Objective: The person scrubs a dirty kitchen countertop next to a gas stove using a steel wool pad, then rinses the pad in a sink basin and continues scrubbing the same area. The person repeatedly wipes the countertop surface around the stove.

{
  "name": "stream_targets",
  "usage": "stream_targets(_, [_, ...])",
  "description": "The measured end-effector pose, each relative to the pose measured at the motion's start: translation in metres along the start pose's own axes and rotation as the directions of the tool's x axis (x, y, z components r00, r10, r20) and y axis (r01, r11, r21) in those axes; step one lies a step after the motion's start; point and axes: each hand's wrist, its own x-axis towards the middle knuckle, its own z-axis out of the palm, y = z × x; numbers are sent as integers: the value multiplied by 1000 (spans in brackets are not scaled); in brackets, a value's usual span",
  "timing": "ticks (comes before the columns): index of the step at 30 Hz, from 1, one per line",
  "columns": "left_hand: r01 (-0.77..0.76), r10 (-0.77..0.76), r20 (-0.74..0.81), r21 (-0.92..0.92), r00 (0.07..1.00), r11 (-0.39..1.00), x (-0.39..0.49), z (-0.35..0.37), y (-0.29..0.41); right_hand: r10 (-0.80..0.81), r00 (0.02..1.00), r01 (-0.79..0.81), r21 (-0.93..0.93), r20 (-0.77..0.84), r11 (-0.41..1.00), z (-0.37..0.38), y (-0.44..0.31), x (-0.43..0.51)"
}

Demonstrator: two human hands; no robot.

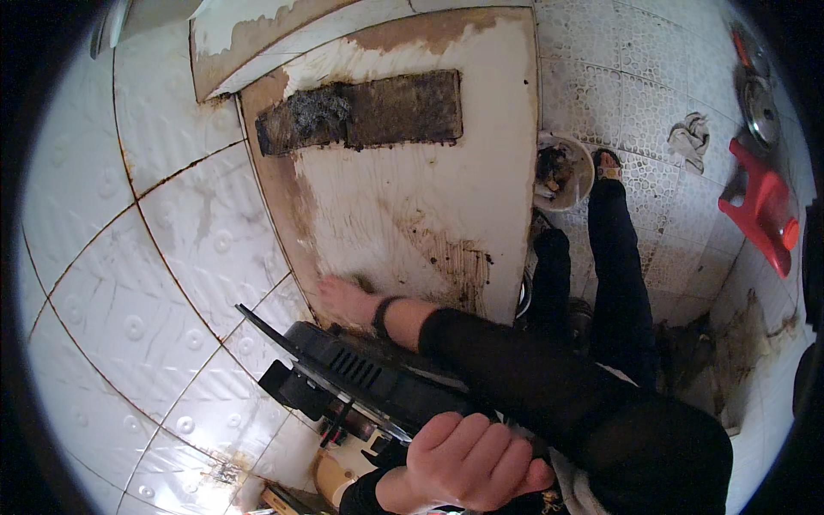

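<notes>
My right hand point(347, 299), a dark band at its wrist, reaches across to the stained worktop point(399, 193). It is blurred, and a small dark patch shows beside it; whether it holds something cannot be told. Below it, a black appliance with vent slots point(373, 367) stands tilted near the tiled wall. My left hand point(479, 460) is closed in a fist around the near end of the appliance, whose gripped part is hidden. A dark, crusted rectangular strip point(405, 109) lies on the worktop's far part. Brown streaks point(463, 264) mark the surface nearer my right arm.
A bucket with dark waste point(566, 170) stands on the floor beside my foot. A crumpled cloth point(690, 141), a red plastic object point(759, 206) and a metal lid point(759, 112) are at the right. White tiled wall point(193, 257), with rusty joints, borders the worktop.
</notes>
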Motion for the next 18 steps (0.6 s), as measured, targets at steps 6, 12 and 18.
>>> stream_targets(6, [9, -10, -37, -18, 999, 1000, -1, 4, 3, -378, 925, 376, 201, -25, 905, 53, -47, -67])
stream_targets(12, [38, -37, 31, -41, 999, 998, -4, -8, 2, -394, 919, 352, 434, 7, 829, 33, -30, -98])
stream_targets(18, [32, -33, -14, -55, 999, 998, -6, -7, -3, -406, 900, 430, 475, -159, 768, -6, -14, -152])
